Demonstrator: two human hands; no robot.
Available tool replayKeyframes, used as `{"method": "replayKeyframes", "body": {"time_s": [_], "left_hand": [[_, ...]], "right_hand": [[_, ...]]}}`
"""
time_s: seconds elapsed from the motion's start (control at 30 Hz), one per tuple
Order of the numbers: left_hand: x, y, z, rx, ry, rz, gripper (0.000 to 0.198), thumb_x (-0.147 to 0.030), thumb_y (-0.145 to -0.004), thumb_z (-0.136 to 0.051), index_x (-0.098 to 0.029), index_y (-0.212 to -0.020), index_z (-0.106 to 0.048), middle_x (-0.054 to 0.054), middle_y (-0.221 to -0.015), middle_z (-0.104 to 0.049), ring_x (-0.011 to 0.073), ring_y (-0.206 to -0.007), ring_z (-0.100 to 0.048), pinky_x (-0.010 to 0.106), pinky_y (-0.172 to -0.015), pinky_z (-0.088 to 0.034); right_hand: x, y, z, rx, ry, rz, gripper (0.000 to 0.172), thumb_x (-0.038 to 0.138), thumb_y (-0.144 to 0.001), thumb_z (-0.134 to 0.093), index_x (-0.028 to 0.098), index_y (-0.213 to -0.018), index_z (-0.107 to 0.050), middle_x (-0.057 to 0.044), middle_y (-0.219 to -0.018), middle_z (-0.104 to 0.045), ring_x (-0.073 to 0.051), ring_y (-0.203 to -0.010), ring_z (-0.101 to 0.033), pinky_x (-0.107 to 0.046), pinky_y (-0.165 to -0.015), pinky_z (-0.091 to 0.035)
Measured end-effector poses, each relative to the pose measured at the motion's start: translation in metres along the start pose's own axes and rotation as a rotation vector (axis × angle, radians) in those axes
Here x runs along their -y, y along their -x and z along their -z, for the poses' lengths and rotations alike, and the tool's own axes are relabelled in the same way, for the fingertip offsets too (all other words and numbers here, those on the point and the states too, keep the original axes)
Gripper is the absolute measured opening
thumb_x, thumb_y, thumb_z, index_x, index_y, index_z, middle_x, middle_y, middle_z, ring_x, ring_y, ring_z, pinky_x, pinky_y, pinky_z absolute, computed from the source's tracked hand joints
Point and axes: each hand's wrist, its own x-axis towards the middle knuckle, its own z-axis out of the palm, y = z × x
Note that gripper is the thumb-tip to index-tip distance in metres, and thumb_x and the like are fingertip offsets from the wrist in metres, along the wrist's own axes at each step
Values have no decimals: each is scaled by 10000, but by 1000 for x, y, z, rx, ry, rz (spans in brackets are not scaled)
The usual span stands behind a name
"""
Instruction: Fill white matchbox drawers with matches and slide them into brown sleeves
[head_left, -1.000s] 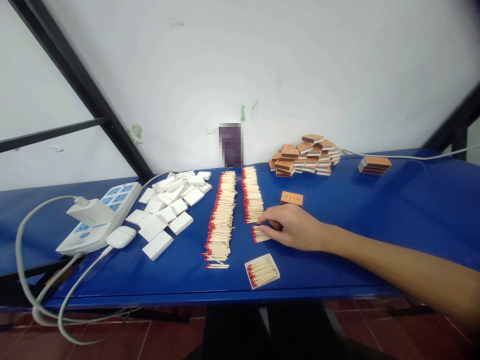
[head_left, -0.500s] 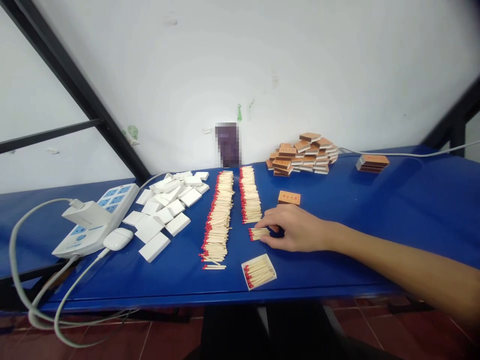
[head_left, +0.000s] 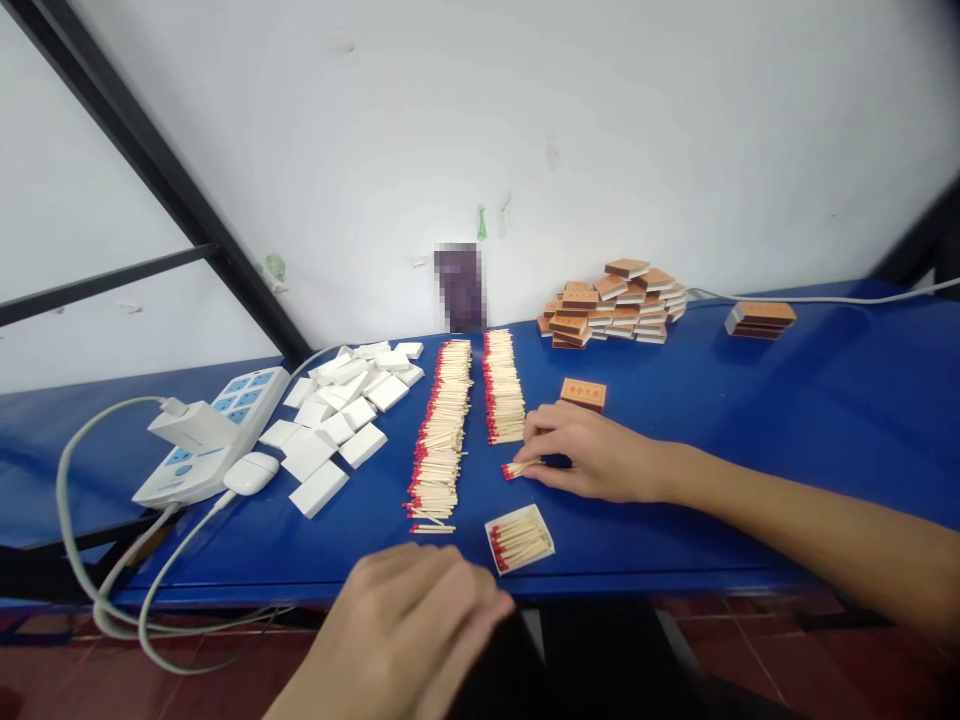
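Left hand (head_left: 405, 625) has come into view at the near edge since half a second ago. Right hand (head_left: 596, 452) has squeezed its small bunch of red-tipped wooden matches (head_left: 517, 468) narrower; half a second back they lay more spread out.

Bunch sits on or just above the blue counter (head_left: 750, 440), can't tell which, just nearer than the right-hand match row (head_left: 504, 388). Right hand is grasping it between thumb and fingers. Left hand blurred, back toward camera, fingers bent; can't tell whether it grips anything. It's near the left side of an open white card tray (head_left: 511, 516) part-filled with matches, without hiding it.

Around: left-hand match row (head_left: 442, 430), heads left, a loose match or two at its near end. Farther left, heap of flat white card boxes (head_left: 337, 428), then white power strip (head_left: 244, 400) with blocky white adapter (head_left: 191, 430) on it, rounded white plastic case (head_left: 251, 473) on a cable alongside. Lone orange-brown matchbox (head_left: 583, 391) just behind right hand, nearest obstacle there. Farther back, orange-brown matchbox pile (head_left: 611, 310) by the wall; small matchbox stack (head_left: 761, 319) off right.

Counts: two hands, two long match rows, one bunch, one filled tray, one lone matchbox, one strip, one adapter, one case. White boxes and piled matchboxes: more than a dozen each, overlapping, exact number hidden. Small stack: at least two. Matches too dense to count.
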Motion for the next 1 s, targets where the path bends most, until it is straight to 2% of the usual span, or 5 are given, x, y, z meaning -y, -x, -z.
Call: {"method": "replayKeyframes", "body": {"time_s": [0.07, 0.13, 0.33, 0.67, 1.0], "left_hand": [[6, -11, 8, -94, -413, 5, 211, -237, -1017, -543, -224, -807, -569, -22, -723, -608, 142, -647, -550, 275, -630, -409], [10, -16, 14, -54, -535, 73, 241, -350, -1021, -547, -231, -813, -574, -32, -724, -615, 141, -638, -566, 264, -608, -389], [9, -14, 12, 98, -560, 349, 488, -571, -967, -550, -324, -1373, -437, -32, -819, -612, 185, -693, -599, 258, -625, -426], [7, -20, 7, 139, -591, 426, 533, -545, -963, -551, -315, -1416, -391, 38, -959, -660, 300, -963, -651, 343, -760, -478], [1, -20, 3, 127, -603, 413, 479, -506, -967, -557, -292, -1375, -425, 76, -1212, -688, 335, -1045, -665, 428, -865, -493]], "right_hand": [[1, 0, 1, 4, 24, 35, 228, 301, -1011, -565, 211, -1064, -768, -65, -987, -678, -196, -917, -612, -356, -842, -401], [2, 0, 2, 7, 41, 63, 232, 292, -1023, -550, 210, -1076, -760, -65, -999, -690, -199, -932, -616, -376, -866, -388], [4, 0, 2, 45, -15, 52, 249, 265, -1025, -533, 146, -1027, -751, -79, -952, -705, -199, -926, -630, -324, -841, -456], [9, 1, 4, 91, -70, -61, 277, 294, -1032, -511, 158, -1060, -751, -77, -961, -665, -183, -852, -630, -307, -769, -493], [13, 1, 6, 71, -28, 27, 214, 231, -999, -566, 174, -1087, -752, -80, -993, -698, -193, -940, -638, -300, -836, -493]]}}
